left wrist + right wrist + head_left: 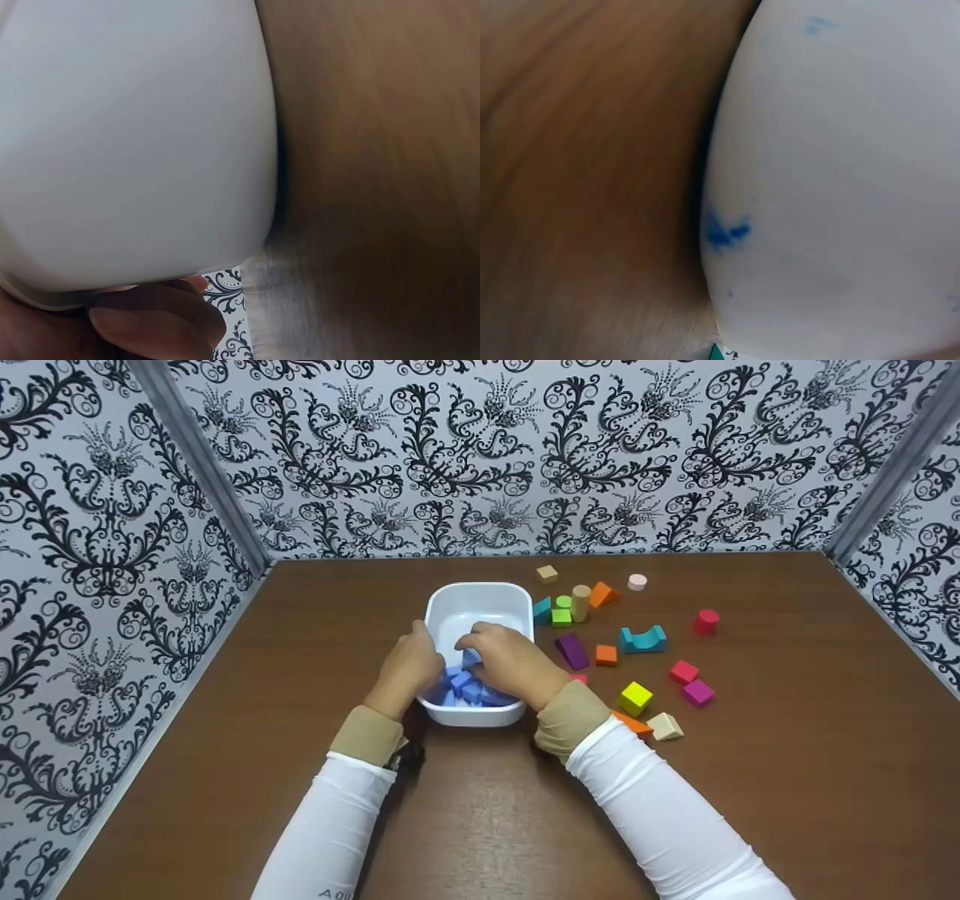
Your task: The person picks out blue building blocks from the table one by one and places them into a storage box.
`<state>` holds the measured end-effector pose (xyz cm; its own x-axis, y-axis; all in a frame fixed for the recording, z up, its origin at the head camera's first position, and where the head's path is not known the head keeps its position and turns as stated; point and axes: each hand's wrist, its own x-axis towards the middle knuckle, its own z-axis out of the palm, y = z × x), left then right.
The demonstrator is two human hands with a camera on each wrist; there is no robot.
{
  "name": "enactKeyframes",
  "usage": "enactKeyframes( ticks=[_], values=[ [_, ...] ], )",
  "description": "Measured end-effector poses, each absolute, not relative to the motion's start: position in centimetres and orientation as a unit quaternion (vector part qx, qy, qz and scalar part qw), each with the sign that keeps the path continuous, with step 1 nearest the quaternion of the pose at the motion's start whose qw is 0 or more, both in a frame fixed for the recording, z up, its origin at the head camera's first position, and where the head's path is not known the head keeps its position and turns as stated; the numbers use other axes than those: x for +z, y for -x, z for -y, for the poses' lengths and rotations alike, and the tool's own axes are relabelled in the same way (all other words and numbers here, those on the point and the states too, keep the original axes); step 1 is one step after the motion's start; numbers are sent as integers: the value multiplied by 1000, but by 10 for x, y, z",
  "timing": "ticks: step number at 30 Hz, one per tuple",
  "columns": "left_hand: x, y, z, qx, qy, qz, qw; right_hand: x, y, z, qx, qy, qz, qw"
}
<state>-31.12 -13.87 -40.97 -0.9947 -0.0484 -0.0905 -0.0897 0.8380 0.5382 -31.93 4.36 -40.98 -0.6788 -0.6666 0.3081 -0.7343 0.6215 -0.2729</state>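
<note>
A white plastic tub (480, 718) stands on the table with several blue blocks (466, 687) heaped in its near half. My left hand (407, 667) grips the tub's left rim. In the left wrist view, its curled fingers (154, 322) lie against the tub's edge beside the white wall (142, 142). My right hand (514, 661) reaches over the right rim into the tub. Between its thumb and fingers is a blue block (471, 658), apparently pinched; the grip is partly hidden. The right wrist view shows only the tub's outer wall (832, 172) with blue smudges.
Loose coloured blocks lie right of the tub, among them a purple block (572, 651), a teal arch (643, 640), a yellow cube (636, 699) and a red cylinder (706, 622). An orange block (634, 725) lies partly under the right sleeve. Patterned walls (480, 457) border the brown table (322, 615).
</note>
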Motion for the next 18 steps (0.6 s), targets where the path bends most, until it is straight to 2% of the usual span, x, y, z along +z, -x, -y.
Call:
enactKeyframes(
  ticks=[18],
  values=[
    [-410, 311, 139, 282, 32, -958, 31, -404, 317, -44, 197, -382, 900, 77]
  ],
)
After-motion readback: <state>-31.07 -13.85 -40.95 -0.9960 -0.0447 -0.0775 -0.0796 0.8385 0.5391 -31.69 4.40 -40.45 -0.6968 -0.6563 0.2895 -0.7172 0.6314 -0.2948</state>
